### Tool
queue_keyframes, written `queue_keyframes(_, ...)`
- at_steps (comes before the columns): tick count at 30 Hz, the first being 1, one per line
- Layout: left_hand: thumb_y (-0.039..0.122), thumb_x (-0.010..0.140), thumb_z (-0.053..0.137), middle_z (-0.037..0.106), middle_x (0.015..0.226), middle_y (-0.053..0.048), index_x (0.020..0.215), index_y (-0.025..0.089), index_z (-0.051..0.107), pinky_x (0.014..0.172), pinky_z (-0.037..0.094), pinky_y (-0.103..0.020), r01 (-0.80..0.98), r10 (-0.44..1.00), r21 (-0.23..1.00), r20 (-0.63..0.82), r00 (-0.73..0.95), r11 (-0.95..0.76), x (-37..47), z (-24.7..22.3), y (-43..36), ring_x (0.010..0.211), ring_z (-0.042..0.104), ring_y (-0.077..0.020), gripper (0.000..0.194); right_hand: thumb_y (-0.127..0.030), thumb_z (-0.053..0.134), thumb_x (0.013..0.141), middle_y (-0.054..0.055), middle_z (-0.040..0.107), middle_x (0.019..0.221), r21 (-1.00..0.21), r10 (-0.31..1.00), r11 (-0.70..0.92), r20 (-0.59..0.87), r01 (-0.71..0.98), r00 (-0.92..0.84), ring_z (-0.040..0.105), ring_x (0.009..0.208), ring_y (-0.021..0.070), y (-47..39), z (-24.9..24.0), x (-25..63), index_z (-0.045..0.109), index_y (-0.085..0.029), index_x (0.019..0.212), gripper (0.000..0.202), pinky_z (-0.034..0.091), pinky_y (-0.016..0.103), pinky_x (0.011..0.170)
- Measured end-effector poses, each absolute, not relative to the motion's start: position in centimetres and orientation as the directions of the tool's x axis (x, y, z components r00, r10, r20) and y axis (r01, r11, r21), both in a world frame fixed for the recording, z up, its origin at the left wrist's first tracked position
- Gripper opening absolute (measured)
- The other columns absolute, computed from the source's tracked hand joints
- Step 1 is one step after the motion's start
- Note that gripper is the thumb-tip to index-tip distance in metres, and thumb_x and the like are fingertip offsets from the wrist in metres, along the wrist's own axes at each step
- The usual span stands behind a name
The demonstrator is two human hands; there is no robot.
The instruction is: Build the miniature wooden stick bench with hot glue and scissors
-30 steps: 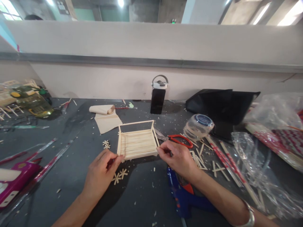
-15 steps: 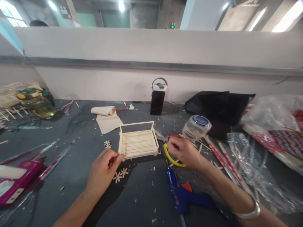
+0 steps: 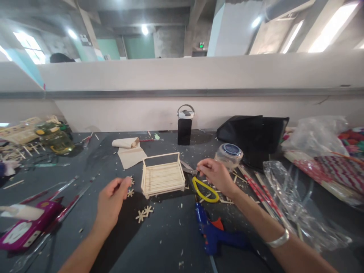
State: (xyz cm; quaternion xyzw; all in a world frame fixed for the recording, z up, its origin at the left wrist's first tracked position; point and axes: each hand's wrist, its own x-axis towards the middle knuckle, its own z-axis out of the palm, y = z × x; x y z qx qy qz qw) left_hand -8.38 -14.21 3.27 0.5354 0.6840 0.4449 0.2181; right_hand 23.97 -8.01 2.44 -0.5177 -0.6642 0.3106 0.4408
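Observation:
A small frame of pale wooden sticks (image 3: 163, 176) rests on the dark table, its raised rail at the back. My left hand (image 3: 112, 201) is left of it, thumb and fingertips pressed together; whatever lies between them is too small to make out. Small star-shaped stick pieces (image 3: 144, 213) lie near that hand. My right hand (image 3: 217, 174) hovers by the yellow-handled scissors (image 3: 205, 190), fingertips pinched close to the pivot, and what they hold is hidden. The blue glue gun (image 3: 212, 231) lies below the scissors.
A round clear container (image 3: 229, 154) and a black bag (image 3: 253, 136) sit behind my right hand. At the back stands a black bottle (image 3: 184, 131). Plastic wrapping (image 3: 295, 204) covers the right side, and a magenta tool (image 3: 34, 223) lies at the left.
My left hand has let go of the frame's front left corner and moved left. My right hand has shifted slightly off the scissors' handles. The view has tilted up.

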Motion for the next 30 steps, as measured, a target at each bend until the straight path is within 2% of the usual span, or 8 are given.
queue_keyframes(2,0.047,0.079,0.060,0.051,0.057,0.004,0.086,0.018,0.067,0.053,0.036,-0.023,0.456,0.935,0.890,0.135,-0.327,0.031,-8.6,3.6,-12.9,0.055,0.047,-0.0127,0.030,-0.027,0.053,0.080,0.004,0.069,0.079,-0.848,0.953,0.298,0.288,0.438,-0.092,0.061,0.066,0.0151,-8.2,2.4,23.7,0.066,-0.018,0.083,0.016,0.047,0.027,0.063)
queue_keyframes(4,0.041,0.072,0.066,0.062,0.078,0.000,0.111,0.017,0.064,0.056,0.041,-0.024,0.375,0.958,0.927,0.108,-0.264,-0.001,-8.7,3.7,-11.2,0.060,0.051,-0.0129,0.045,-0.025,0.056,0.077,0.004,0.070,0.084,-0.827,0.947,0.320,0.299,0.462,-0.121,0.064,0.076,0.0170,-8.2,2.4,23.4,0.068,-0.020,0.079,0.014,0.047,0.028,0.069)
queue_keyframes(5,0.039,0.069,0.068,0.062,0.083,-0.001,0.112,0.016,0.063,0.057,0.042,-0.025,0.361,0.967,0.933,0.102,-0.233,-0.011,-8.8,3.7,-10.5,0.064,0.053,-0.0138,0.049,-0.026,0.058,0.076,0.004,0.071,0.081,-0.820,0.946,0.322,0.293,0.473,-0.136,0.064,0.075,0.0173,-8.2,2.4,23.2,0.069,-0.020,0.077,0.013,0.047,0.028,0.068)
queue_keyframes(9,0.034,0.062,0.073,0.067,0.099,-0.007,0.115,0.014,0.063,0.074,0.049,-0.030,0.229,0.992,0.973,0.054,-0.115,-0.026,-8.6,3.5,-8.5,0.084,0.061,-0.0188,0.057,-0.036,0.064,0.078,0.000,0.067,0.059,-0.812,0.957,0.290,0.243,0.506,-0.160,0.061,0.056,0.0163,-7.1,2.2,22.6,0.071,-0.018,0.087,0.022,0.045,0.026,0.055)
queue_keyframes(13,0.033,0.061,0.077,0.070,0.108,-0.011,0.114,0.014,0.065,0.092,0.046,-0.036,0.046,0.997,0.998,0.043,-0.062,-0.041,-8.0,2.7,-8.1,0.101,0.063,-0.0238,0.058,-0.031,0.068,0.074,0.004,0.075,0.081,-0.815,0.951,0.305,0.239,0.493,-0.194,0.067,0.074,0.0190,-5.1,2.0,21.6,0.074,-0.018,0.089,0.021,0.049,0.028,0.069)
queue_keyframes(19,0.048,0.069,0.074,0.074,0.102,-0.012,0.112,0.013,0.069,0.089,0.048,-0.037,0.070,0.999,0.996,-0.047,-0.006,0.047,-7.3,1.6,-8.0,0.105,0.064,-0.0302,0.056,-0.034,0.065,0.075,0.005,0.076,0.088,-0.867,0.945,0.304,0.222,0.395,-0.240,0.068,0.080,0.0210,-3.9,1.7,19.8,0.075,-0.016,0.091,0.026,0.052,0.029,0.072)
queue_keyframes(24,0.054,0.067,0.073,0.075,0.097,-0.010,0.104,0.015,0.073,0.084,0.049,-0.035,0.134,0.997,0.990,-0.024,-0.068,0.033,-7.3,1.4,-7.7,0.098,0.065,-0.0297,0.054,-0.037,0.060,0.079,0.005,0.075,0.083,-0.891,0.951,0.289,0.227,0.351,-0.207,0.066,0.072,0.0194,-3.7,0.9,19.0,0.076,-0.017,0.090,0.028,0.050,0.025,0.059)
queue_keyframes(30,0.052,0.066,0.074,0.076,0.096,-0.009,0.098,0.017,0.076,0.082,0.049,-0.033,0.198,0.997,0.980,0.000,-0.076,0.015,-7.3,1.6,-7.7,0.095,0.066,-0.0284,0.047,-0.036,0.058,0.081,0.002,0.070,0.070,-0.878,0.952,0.300,0.250,0.372,-0.178,0.060,0.060,0.0155,-3.4,0.5,18.8,0.075,-0.018,0.084,0.026,0.046,0.023,0.054)
